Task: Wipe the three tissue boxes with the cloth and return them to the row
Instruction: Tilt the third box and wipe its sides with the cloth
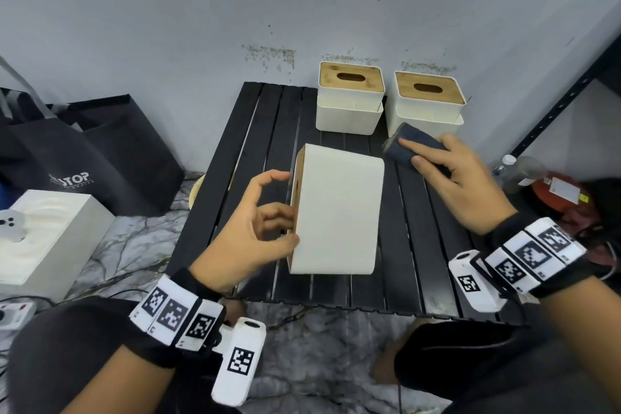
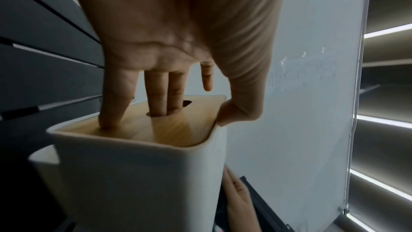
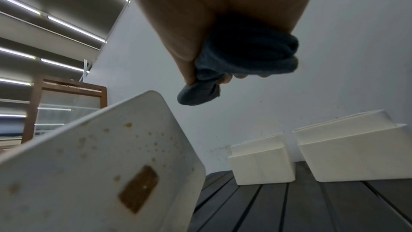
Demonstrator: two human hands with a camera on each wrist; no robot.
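Note:
A white tissue box (image 1: pixel 336 212) with a wooden lid (image 2: pixel 169 126) is tipped on its side over the middle of the black slatted table (image 1: pixel 255 151). My left hand (image 1: pixel 258 222) holds it at the lid end: two fingers (image 2: pixel 165 94) reach into the slot and the thumb presses the lid's edge. Its stained underside (image 3: pixel 100 165) faces my right hand. My right hand (image 1: pixel 450 175) grips a folded dark blue cloth (image 1: pixel 413 144), just right of the box and apart from it. Two more white boxes (image 1: pixel 349 101) (image 1: pixel 426 104) stand upright at the back.
A black bag (image 1: pixel 111 158) and a white carton (image 1: pixel 50 239) sit on the floor to the left. A black metal shelf post (image 1: pixel 557 104) rises at the right, with a bottle (image 1: pixel 517 171) and red clutter below. A wall closes the back.

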